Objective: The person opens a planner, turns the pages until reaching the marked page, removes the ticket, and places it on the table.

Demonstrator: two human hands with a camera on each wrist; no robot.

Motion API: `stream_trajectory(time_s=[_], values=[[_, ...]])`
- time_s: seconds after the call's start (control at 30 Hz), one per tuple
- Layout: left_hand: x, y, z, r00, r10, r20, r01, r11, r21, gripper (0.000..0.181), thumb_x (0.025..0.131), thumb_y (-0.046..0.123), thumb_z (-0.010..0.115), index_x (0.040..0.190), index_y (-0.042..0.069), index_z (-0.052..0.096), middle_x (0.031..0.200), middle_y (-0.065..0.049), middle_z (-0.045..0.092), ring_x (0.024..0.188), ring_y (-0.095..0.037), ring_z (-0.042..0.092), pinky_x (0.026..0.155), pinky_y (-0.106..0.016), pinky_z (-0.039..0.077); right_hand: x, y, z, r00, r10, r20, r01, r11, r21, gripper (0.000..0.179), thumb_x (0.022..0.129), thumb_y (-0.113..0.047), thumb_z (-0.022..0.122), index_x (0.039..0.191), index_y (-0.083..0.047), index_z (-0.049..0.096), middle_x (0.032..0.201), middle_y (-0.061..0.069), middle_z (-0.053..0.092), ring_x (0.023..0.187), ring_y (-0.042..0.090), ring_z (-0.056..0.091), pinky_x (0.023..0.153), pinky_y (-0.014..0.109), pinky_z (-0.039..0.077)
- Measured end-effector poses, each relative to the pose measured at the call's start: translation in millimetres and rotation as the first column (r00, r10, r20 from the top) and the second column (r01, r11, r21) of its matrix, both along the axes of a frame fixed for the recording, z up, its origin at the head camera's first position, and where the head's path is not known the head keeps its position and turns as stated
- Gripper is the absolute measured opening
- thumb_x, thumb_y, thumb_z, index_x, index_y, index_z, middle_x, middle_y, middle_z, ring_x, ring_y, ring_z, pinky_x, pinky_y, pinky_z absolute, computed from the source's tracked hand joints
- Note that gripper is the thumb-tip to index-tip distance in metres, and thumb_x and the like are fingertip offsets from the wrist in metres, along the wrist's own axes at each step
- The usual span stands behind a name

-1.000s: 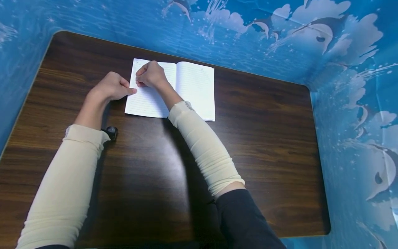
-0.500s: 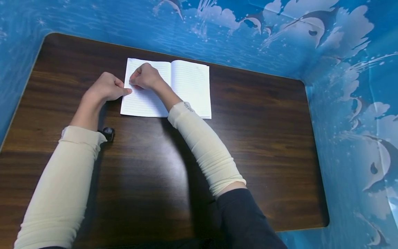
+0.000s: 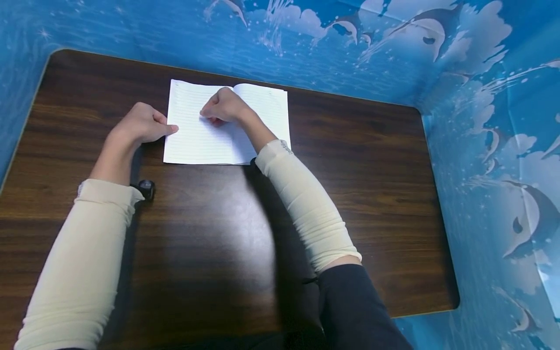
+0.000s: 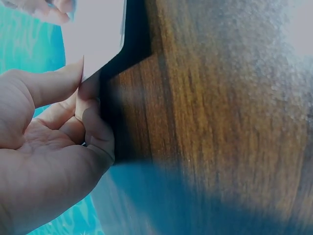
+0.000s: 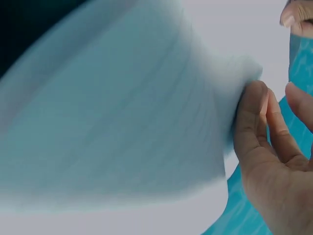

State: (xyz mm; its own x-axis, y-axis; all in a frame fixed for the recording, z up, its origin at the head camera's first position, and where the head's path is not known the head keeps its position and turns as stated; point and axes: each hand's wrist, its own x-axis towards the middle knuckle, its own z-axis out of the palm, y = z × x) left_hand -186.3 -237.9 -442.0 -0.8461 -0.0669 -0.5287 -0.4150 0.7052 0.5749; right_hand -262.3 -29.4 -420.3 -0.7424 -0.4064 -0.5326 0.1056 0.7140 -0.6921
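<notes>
An open lined notebook (image 3: 192,143) lies near the far edge of the table. My left hand (image 3: 142,125) pinches its left edge, thumb on the page and fingers beneath, as the left wrist view also shows. Over the left page, close to the fold, is my right hand (image 3: 224,107), its fingers pointing left. In the right wrist view a bowed, shaded sheet (image 5: 122,127) rises before the camera and meets the fingertips of that hand (image 5: 274,142). Its thumb stands apart from the fingers there. The head view hides the fold's lower part behind my right forearm.
Dark wood-grain tabletop (image 3: 210,228) surrounds the notebook. A small black wrist camera (image 3: 146,189) sits at my left cuff. Blue dolphin-print sheeting (image 3: 306,53) lines the table's far side and right side.
My right hand has moved rightward across the left page, from near its outer edge toward the fold. My left hand keeps its pinch. The head view has shifted, sliding everything slightly left.
</notes>
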Motion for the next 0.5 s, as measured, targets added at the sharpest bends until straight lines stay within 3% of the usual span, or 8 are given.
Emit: stream_trajectory(time_s=[0.2,0.5], values=[[1.1,-0.2,-0.4,1.000,-0.001,-0.016,0.001,1.000,0.008,0.047,0.106,0.029,0.065,0.063,0.014,0.056,0.059,0.003,0.038,0.065,-0.020,0.039,0.065,-0.039,0.035,-10.8,19,7.1,0.998,-0.062,-0.007,0.062,0.998,0.025,0.023,0.105,-0.020,0.071,0.120,-0.005,0.079,0.086,0.001,0.070,0.079,0.011,0.065,0.082,0.023,0.059],[2.3,0.1,-1.5,1.000,-0.004,-0.015,0.004,1.000,0.004,0.047,0.107,0.031,0.065,0.064,0.014,0.056,0.063,0.002,0.039,0.068,-0.021,0.040,0.067,-0.040,0.035,-25.6,56,24.5,0.985,-0.159,0.066,0.158,0.987,0.022,0.028,0.104,-0.018,0.072,0.125,-0.001,0.077,0.082,0.000,0.069,0.079,0.011,0.065,0.093,0.028,0.060]])
